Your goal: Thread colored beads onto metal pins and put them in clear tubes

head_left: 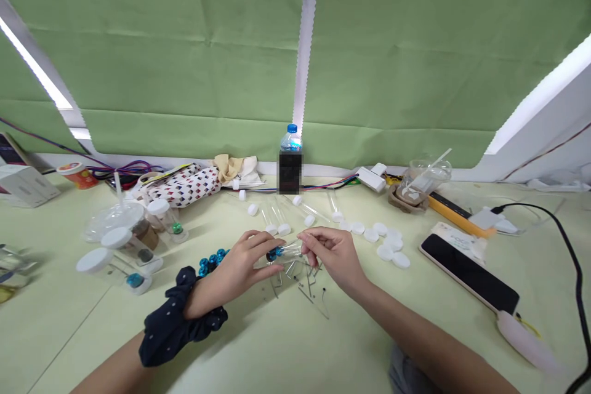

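Observation:
My left hand (241, 266), with a dark scrunchie (178, 323) round its wrist, is closed on a small clear tube (290, 251). A shiny blue and black piece (274, 253) shows at the tube's left end, between thumb and fingers. At the other end of the tube, my right hand (336, 257) pinches thumb and forefinger together; what they grip is too small to make out. Thin metal pins and bent rods (311, 297) lie loose on the table below both hands. Several blue balls (213, 260) sit partly hidden behind my left hand.
Loose white caps (401, 260) and capped clear tubes (277, 214) lie beyond my hands. Larger clear jars with white lids (94, 260) stand left. A phone (468, 274) and black cable (566, 237) lie right. A water bottle (291, 141) stands at the back.

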`<state>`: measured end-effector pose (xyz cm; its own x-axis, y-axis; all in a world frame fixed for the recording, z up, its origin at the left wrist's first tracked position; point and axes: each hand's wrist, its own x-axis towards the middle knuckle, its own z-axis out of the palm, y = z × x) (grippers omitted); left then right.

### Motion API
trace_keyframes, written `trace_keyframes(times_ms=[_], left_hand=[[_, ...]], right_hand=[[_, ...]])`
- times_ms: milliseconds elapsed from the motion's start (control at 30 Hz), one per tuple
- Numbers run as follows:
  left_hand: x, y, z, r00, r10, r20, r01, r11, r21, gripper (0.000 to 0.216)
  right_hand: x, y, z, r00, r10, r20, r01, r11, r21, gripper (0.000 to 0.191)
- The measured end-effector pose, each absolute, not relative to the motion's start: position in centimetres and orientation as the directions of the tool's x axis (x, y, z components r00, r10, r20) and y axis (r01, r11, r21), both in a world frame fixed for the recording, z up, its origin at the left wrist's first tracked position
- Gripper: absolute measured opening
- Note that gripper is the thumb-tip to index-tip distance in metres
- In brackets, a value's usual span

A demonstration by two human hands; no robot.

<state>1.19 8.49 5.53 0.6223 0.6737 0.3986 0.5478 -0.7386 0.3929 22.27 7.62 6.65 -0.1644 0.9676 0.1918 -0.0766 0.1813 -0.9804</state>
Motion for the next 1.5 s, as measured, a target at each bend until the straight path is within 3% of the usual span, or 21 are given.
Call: trace_keyframes(times_ms=[333,467,600,733,1167,1300,1433,1500], left_hand=[[2.1,8.2,3.4,0.465,0.809,0.360,0.457,-0.567,0.686,0.030],[1.9,8.5,1.8,0.272,0.871,0.408,0.413,-0.489,0.768,0.027],[1.7,8.4,0.3,0.169,0.897,0.409,0.367,-0.442,0.818,0.027],[1.6,8.0,-0.4,0.154,0.902,0.404,0.359,-0.432,0.827,0.027],[1.5,8.2,-0.9,0.106,0.915,0.390,0.360,-0.401,0.843,0.026],[1.4,8.2,-0.9,0.105,0.917,0.384,0.361,-0.395,0.845,0.027],[1.4,8.3,-1.0,0.114,0.918,0.379,0.350,-0.394,0.850,0.026],[1.4,8.3,-1.1,0.109,0.918,0.382,0.339,-0.395,0.854,0.027]], right_hand=[[23.0,9.0,6.2,-0.148,0.958,0.244,-0.069,0.236,-0.969,0.020],[23.2,9.4,5.2,-0.221,0.941,0.257,0.190,0.300,-0.935,0.014],[22.9,9.2,3.7,-0.536,0.828,0.166,0.558,0.495,-0.666,0.006],[22.7,9.5,2.3,-0.572,0.820,0.015,0.747,0.528,-0.404,0.013],[23.7,9.3,3.8,-0.627,0.765,-0.151,0.738,0.520,-0.430,0.012],[24.0,9.4,3.8,-0.522,0.845,-0.118,0.827,0.467,-0.314,0.017],[23.6,9.5,3.4,-0.570,0.821,-0.017,0.748,0.511,-0.424,0.006],[22.9,9.2,2.8,-0.629,0.774,0.079,0.666,0.588,-0.459,0.010]])
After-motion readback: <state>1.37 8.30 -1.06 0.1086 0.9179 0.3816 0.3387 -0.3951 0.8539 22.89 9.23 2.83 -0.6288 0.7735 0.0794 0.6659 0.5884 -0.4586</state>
